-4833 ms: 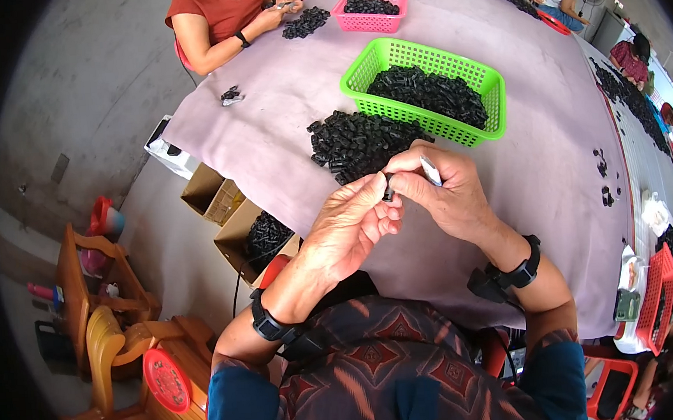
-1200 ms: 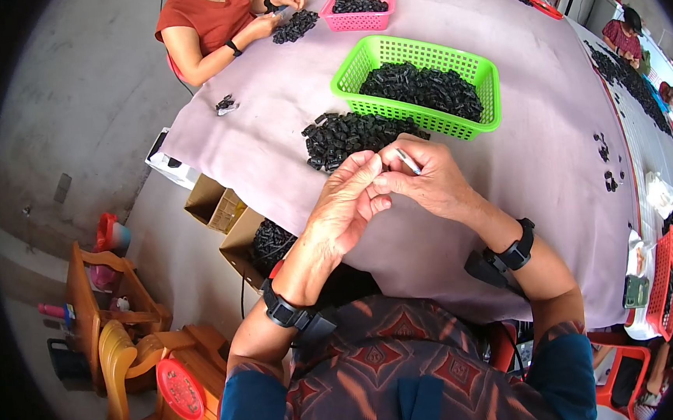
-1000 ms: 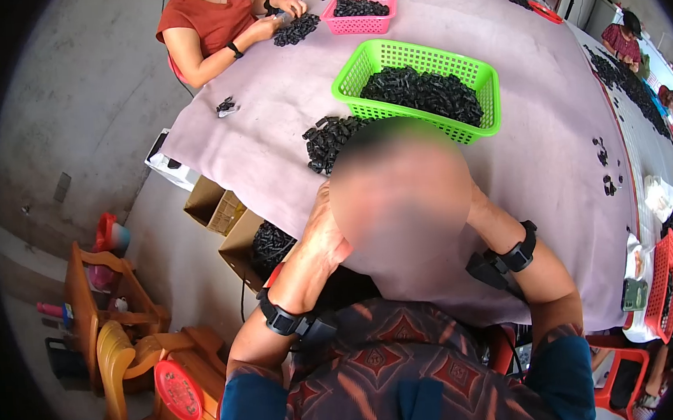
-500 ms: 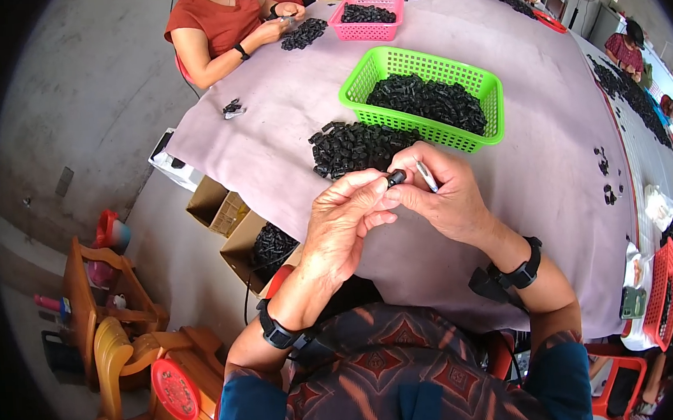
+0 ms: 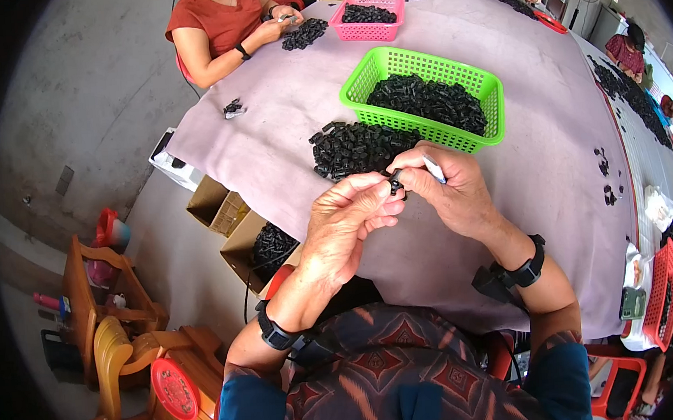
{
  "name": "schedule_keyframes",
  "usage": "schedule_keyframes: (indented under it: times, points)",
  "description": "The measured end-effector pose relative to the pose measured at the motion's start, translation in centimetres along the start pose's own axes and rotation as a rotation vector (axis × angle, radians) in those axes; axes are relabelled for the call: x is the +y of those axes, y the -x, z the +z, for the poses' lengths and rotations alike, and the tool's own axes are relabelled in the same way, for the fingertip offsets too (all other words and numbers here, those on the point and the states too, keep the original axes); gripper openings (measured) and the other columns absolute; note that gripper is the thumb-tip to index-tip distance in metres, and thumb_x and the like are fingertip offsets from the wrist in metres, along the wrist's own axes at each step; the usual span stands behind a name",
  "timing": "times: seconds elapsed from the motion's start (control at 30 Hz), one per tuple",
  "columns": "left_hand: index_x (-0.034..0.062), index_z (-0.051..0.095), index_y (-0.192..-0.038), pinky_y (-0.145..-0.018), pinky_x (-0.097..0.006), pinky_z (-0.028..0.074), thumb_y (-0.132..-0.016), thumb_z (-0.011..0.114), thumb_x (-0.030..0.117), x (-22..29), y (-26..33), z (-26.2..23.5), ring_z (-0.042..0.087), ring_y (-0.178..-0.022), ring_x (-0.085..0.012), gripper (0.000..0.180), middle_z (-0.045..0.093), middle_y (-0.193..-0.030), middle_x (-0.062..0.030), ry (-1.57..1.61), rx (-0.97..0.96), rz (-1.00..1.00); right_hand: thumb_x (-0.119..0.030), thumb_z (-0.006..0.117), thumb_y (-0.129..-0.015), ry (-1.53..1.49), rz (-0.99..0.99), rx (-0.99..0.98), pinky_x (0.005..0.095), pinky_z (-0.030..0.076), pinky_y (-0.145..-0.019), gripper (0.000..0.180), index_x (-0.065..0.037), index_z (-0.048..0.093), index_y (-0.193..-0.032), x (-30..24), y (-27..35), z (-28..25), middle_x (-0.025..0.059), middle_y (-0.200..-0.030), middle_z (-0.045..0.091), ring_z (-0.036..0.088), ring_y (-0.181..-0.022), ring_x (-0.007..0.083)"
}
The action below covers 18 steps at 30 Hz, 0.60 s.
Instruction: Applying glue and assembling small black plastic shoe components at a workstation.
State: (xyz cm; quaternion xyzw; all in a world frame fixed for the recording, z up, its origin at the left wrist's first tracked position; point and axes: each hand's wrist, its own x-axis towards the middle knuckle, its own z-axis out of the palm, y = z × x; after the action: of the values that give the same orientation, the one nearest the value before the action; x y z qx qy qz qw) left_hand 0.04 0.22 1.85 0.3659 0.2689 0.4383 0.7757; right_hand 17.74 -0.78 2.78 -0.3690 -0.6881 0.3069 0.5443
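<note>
My left hand [image 5: 340,224] is closed, pinching a small black plastic part [image 5: 395,182] between thumb and fingertips. Against that part rests the thumb of my right hand [image 5: 457,195], whose curled fingers grip a slim white and silver hand tool [image 5: 434,169]. The tool's working end is hidden, so its exact kind cannot be told. Just beyond both hands, a heap of similar black parts [image 5: 357,148] lies on the cloth. Behind the heap is a green perforated basket [image 5: 493,133] holding many more of them.
A pale mauve cloth [image 5: 554,195] covers the table. Farther off stands a pink basket [image 5: 367,32], near a person in a red top [image 5: 214,23] with a smaller heap. Cardboard boxes [image 5: 238,256] sit below the left edge, and a wooden chair [image 5: 120,358] is at lower left.
The black part has turned in my fingertips and shows a different side. My right hand has shifted slightly right, and its tool is tilted differently.
</note>
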Motion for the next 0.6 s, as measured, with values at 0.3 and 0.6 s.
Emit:
schedule_keyframes:
  times: [0.3,0.6]
  points:
    - [0.0052,0.061,-0.103,-0.069,-0.028,0.054,-0.089,0.062,0.013,-0.42,-0.01,-0.09,0.067,-0.080,-0.0165,0.016,0.068,-0.094,-0.0111,0.025,-0.014,-0.047,-0.016,0.054,-0.095,-0.169,0.233,-0.028,0.0215,0.045,-0.064,0.018,-0.001,0.062,-0.094,-0.41,0.21,-0.24,-0.0009,-0.077,0.059,0.053,-0.071,0.0051]
    - [0.0062,0.058,-0.106,-0.070,-0.029,0.054,-0.092,0.058,0.016,-0.47,0.02,-0.29,0.066,-0.082,-0.0175,0.018,0.067,-0.095,-0.0100,0.188,-0.108,-0.108,-0.011,0.067,-0.084,-0.011,-0.017,-0.065,0.0217,0.040,-0.059,0.014,-0.004,0.063,-0.095,-0.23,0.05,-0.12,-0.0020,-0.075,0.054,0.048,-0.067,0.0049]
